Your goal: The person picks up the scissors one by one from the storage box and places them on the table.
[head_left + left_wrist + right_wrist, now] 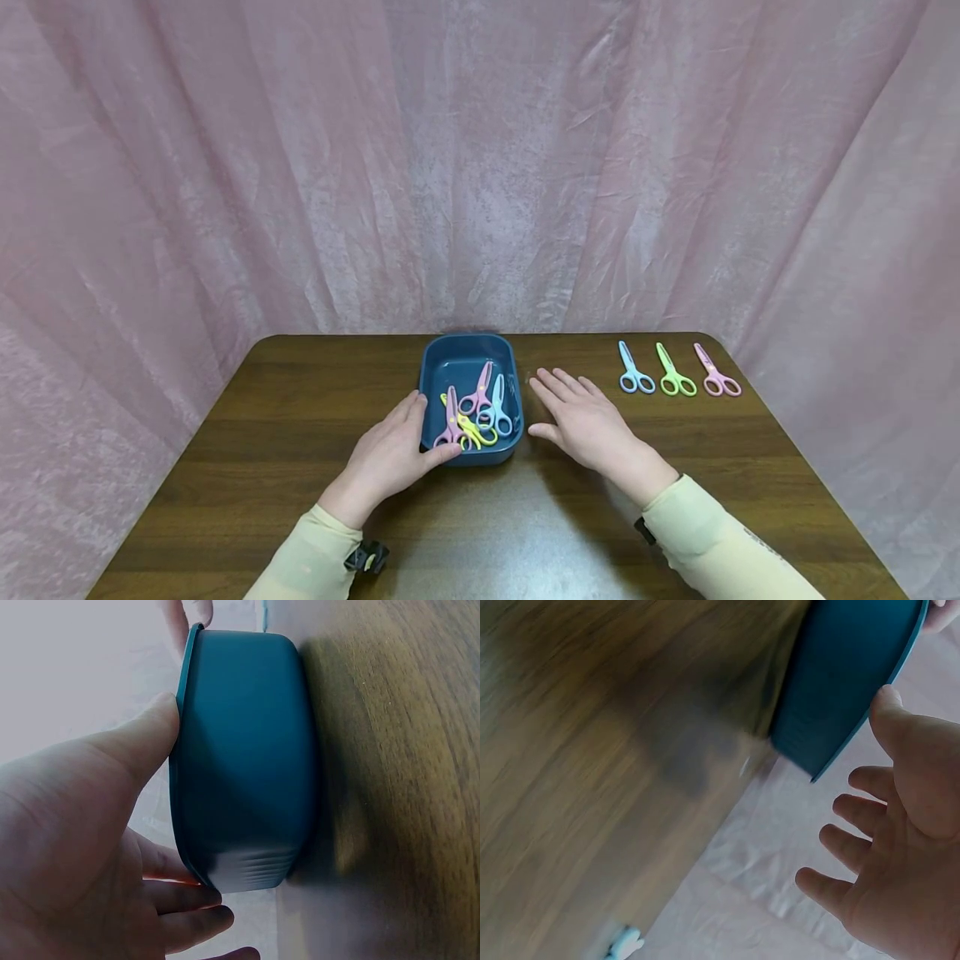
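A dark blue rectangular box (468, 340) sits at the table's middle. Inside lie two pinkish-purple scissors (452, 405), a yellow pair (480, 435) and a light blue pair (497, 392), overlapping toward the near end. My left hand (386, 458) rests at the near left corner, thumb touching the near rim and extended fingers along the left side. Beside the right wall, my right hand (588, 423) holds nothing, palm down with fingers extended. In the right wrist view its thumb (889, 712) is close to the box rim; contact is hard to tell.
Toward the far right edge of the wooden table (300, 417), three scissors stand in a row: blue (628, 360), green (665, 358) and pink (705, 360). Their blades point away from me. A pink curtain (480, 167) hangs behind the table.
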